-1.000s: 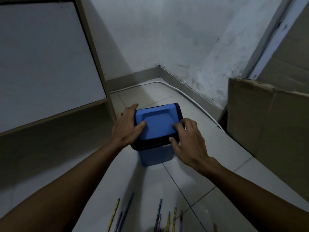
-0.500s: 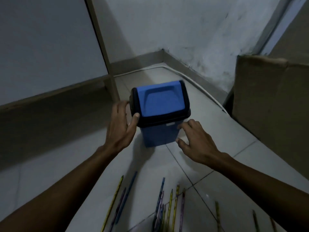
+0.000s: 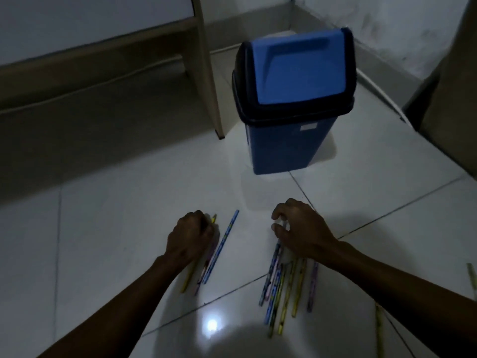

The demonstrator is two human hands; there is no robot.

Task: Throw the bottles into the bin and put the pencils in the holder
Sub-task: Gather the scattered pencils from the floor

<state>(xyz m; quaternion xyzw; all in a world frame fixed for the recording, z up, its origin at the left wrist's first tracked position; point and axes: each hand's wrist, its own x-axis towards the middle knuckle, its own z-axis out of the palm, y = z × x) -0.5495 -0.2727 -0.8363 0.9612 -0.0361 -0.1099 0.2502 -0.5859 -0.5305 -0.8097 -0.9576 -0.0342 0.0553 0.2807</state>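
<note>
Both hands down on pencils scattered over the tiled floor (image 3: 124, 228).

The left hand (image 3: 189, 241) is curled over a small group of pencils (image 3: 219, 248), its grip hidden underneath, so cannot tell. The right hand (image 3: 300, 229) pinches thumb and fingers on the top of one pencil in the larger spread (image 3: 284, 290). Beyond them, the blue bin (image 3: 291, 104) stands upright, its swing lid closed.

bin (image 3: 289, 140): blue body, black rim, lighter blue swing lid
pencils (image 3: 284, 288): blue, yellow, purple, patterned
floor (image 3: 129, 228): glossy white tiles, dark joints
</note>
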